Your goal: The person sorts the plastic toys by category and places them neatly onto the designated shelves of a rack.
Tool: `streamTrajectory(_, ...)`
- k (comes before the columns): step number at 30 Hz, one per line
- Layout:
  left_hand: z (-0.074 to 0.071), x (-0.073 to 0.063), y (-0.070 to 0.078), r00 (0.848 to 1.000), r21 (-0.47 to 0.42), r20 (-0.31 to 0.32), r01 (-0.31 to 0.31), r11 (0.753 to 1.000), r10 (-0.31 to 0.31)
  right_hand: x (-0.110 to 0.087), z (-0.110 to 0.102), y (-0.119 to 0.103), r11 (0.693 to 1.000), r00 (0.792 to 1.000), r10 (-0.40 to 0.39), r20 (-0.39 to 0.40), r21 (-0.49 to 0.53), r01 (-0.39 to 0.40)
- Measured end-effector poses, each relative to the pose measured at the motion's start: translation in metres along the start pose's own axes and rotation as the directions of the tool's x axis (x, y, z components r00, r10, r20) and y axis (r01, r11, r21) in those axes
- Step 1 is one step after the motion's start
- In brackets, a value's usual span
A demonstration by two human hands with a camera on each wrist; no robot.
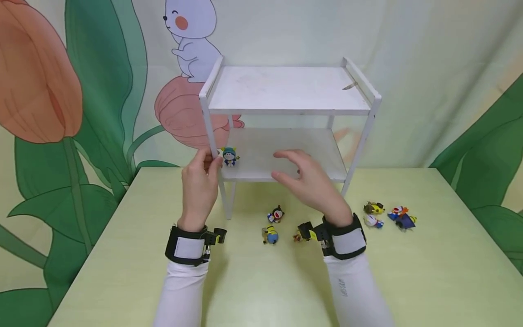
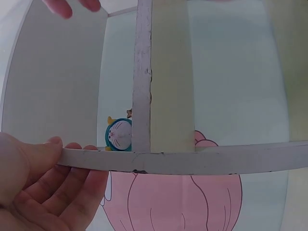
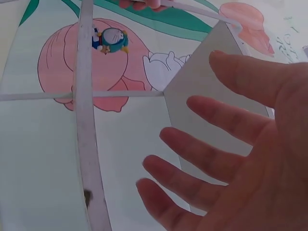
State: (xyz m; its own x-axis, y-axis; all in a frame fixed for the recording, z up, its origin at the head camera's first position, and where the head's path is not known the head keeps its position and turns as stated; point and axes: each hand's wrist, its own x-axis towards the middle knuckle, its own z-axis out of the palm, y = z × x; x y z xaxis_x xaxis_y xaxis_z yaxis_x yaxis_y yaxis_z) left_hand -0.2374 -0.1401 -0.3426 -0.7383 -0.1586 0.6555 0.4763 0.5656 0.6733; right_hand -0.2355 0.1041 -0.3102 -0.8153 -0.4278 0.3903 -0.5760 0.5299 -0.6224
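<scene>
My left hand (image 1: 201, 188) grips the front left post (image 2: 120, 161) of a small white two-tier shelf (image 1: 286, 111), thumb on one side and fingers on the other. Just right of that hand, a small figurine in a teal hooded hat (image 1: 229, 156) stands upright at the left end of the lower tier. In the right wrist view the same figurine (image 3: 109, 40) shows behind the tier's edge. My right hand (image 1: 312, 181) hovers before the lower tier with fingers spread apart and nothing between them (image 3: 250, 144).
Below the shelf on the table (image 1: 261, 281) lie a dark-headed figurine (image 1: 276, 214), a yellow-and-blue one (image 1: 270, 235) and a brown one (image 1: 297, 236) partly hidden by the right wrist camera. Several more figurines (image 1: 402, 218) lie to the right. A patterned curtain (image 1: 408, 91) hangs behind.
</scene>
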Motion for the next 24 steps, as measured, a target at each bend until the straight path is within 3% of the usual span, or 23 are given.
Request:
streamTrajectory(12, 0.006, 0.001, 0.005, 1.000, -0.012, 0.005, -0.008, 1.000, 0.009, -0.022, -0.010, 0.014, 1.000, 0.997, 0.018, 0.077, -0.020, -0.017)
streamTrajectory(24, 0.002, -0.001, 0.003, 1.000, 0.022, 0.006, 0.012, 1.000, -0.012, -0.036, -0.001, 0.032, 0.994, 0.971, 0.077, 0.226, 0.061, -0.093)
